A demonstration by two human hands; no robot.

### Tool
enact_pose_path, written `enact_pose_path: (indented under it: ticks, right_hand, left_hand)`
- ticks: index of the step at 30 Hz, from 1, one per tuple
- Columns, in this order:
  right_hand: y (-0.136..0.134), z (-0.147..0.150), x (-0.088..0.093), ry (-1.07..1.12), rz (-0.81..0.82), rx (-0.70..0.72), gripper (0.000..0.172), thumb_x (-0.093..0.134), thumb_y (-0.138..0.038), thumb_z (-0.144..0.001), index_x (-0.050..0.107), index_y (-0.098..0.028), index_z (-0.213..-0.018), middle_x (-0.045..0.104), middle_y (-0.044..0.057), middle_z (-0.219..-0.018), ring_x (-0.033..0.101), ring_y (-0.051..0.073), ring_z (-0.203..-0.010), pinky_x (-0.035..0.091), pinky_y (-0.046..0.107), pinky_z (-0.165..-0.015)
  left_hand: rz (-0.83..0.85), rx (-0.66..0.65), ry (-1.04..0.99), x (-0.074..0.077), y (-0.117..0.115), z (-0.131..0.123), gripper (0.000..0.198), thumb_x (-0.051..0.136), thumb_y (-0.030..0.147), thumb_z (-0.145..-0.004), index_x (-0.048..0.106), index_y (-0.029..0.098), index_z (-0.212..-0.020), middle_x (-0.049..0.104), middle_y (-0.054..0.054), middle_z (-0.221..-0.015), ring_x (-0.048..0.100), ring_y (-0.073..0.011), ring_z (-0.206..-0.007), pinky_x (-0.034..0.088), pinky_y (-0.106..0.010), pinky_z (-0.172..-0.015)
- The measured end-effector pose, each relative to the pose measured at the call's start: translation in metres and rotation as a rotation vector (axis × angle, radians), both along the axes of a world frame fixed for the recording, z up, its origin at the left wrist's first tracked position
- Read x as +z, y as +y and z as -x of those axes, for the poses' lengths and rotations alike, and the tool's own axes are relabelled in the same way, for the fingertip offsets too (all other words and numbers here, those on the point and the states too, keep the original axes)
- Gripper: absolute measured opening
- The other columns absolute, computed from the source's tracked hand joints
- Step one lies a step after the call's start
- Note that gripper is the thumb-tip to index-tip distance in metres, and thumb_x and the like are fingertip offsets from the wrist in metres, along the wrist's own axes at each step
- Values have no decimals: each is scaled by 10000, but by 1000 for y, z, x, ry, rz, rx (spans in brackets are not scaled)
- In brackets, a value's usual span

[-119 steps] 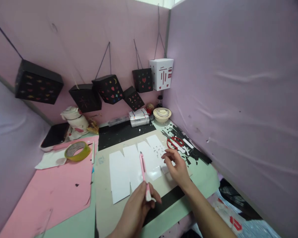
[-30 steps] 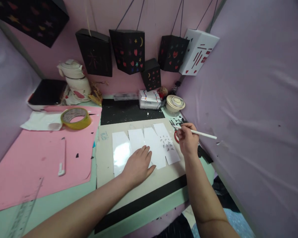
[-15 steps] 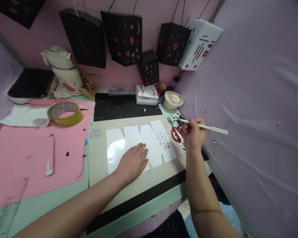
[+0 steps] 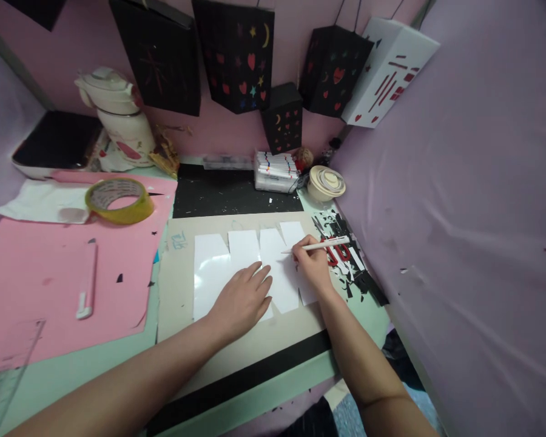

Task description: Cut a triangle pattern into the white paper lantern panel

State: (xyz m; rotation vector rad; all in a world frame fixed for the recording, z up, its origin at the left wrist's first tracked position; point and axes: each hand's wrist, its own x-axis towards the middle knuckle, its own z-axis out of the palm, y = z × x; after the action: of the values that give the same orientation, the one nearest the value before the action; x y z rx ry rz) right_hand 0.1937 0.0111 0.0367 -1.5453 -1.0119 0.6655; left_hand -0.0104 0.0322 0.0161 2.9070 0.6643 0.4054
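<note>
A white sheet [image 4: 211,273] with notched edges, divided into several panels, lies flat on a beige board [image 4: 177,315]. My left hand [image 4: 243,297] rests palm down across its middle, fingers slightly spread, holding nothing. In my right hand [image 4: 313,266] is a slim white pen [image 4: 321,244], pinched near its pointed tip. The tip is at the sheet's third panel from the left; whether it touches cannot be told. My right hand covers much of the rightmost panel. Red-handled scissors [image 4: 333,255] lie just beyond that hand, partly hidden.
Black and white scraps [image 4: 357,276] surround the scissors. Behind are a box of markers [image 4: 276,173] and a cream bowl [image 4: 324,183]. At left are yellow tape [image 4: 139,209], a pink cutter [image 4: 88,279] and a clear ruler [image 4: 16,370]. Black paper lanterns [image 4: 236,60] hang above.
My right hand has moved left and down with the pen, from beside the scissors onto the sheet. My left hand stays in place on the sheet. The view has shifted slightly.
</note>
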Motion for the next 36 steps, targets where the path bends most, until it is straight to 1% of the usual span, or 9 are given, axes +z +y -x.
enact_pose_path:
  ticks: [4, 8, 12, 15, 16, 18, 21, 26, 36]
  right_hand:
    - [-1, 8, -15, -125, 10, 22, 118, 586, -167, -746, 496, -218, -688, 502, -64, -611, 469, 124, -574, 385, 256, -561]
    - [-5, 11, -27, -133, -55, 46, 211, 583, -175, -783, 422, -226, -658, 454, -72, -588, 442, 120, -564, 387, 266, -575]
    - [-10, 11, -27, -130, -195, 24, 216, 585, -189, -825, 430, -227, -680, 472, -66, -595, 464, 121, -553, 396, 269, -558]
    - [-14, 7, -21, -139, -344, -102, 75, 579, -211, -854, 527, -219, -801, 561, -36, -697, 540, 134, -593, 437, 278, -564]
    - [-15, 6, -20, -139, -342, -133, 21, 579, -221, -861, 560, -216, -854, 584, -25, -732, 559, 138, -602, 447, 281, -561]
    - [-16, 3, -18, -132, -262, -142, 51, 588, -230, -864, 604, -213, -909, 612, -10, -764, 587, 149, -619, 462, 287, -562]
    - [-15, 1, -19, -132, -126, -50, 23, 606, -203, -829, 604, -218, -812, 599, -22, -694, 571, 156, -622, 447, 285, -570]
    - [-13, 4, -23, -193, -10, 71, 136, 566, -157, -781, 524, -224, -671, 513, -50, -594, 451, 138, -555, 365, 279, -541]
    - [-13, 7, -24, -294, 53, 107, 165, 587, -213, -788, 517, -222, -638, 498, -53, -559, 452, 143, -552, 366, 282, -548]
  left_hand:
    - [26, 2, -3, -1, 0, -1, 338, 514, 289, -938, 601, 120, -1217, 576, -130, -1395, 477, -351, -1324, 465, -477, -1014]
    - [52, 9, -10, -1, 0, -1, 324, 509, 293, -937, 618, 124, -1190, 579, -116, -1395, 474, -346, -1327, 450, -470, -1032]
    - [72, 13, -19, 0, 0, -1, 316, 498, 293, -942, 619, 133, -1187, 582, -104, -1391, 470, -336, -1330, 435, -461, -1046]
    - [83, 12, -26, 0, 0, -1, 315, 498, 285, -943, 614, 131, -1192, 585, -110, -1385, 464, -340, -1334, 430, -466, -1044]
    - [86, 10, -29, 0, 0, -1, 314, 498, 281, -943, 614, 129, -1192, 585, -113, -1384, 462, -342, -1335, 428, -469, -1044]
    - [93, 7, -36, 0, 0, -1, 305, 503, 275, -940, 617, 125, -1180, 588, -120, -1378, 464, -343, -1333, 425, -472, -1043]
    - [102, 2, -43, -1, 1, -2, 293, 510, 270, -936, 622, 124, -1165, 592, -123, -1369, 462, -341, -1333, 421, -467, -1040]
    - [109, 5, -45, 0, 1, -2, 303, 488, 283, -945, 619, 136, -1175, 591, -115, -1369, 454, -333, -1337, 415, -460, -1042]
    - [116, 9, -38, 0, 0, -1, 309, 508, 285, -936, 616, 130, -1180, 589, -116, -1373, 458, -334, -1335, 406, -454, -1054]
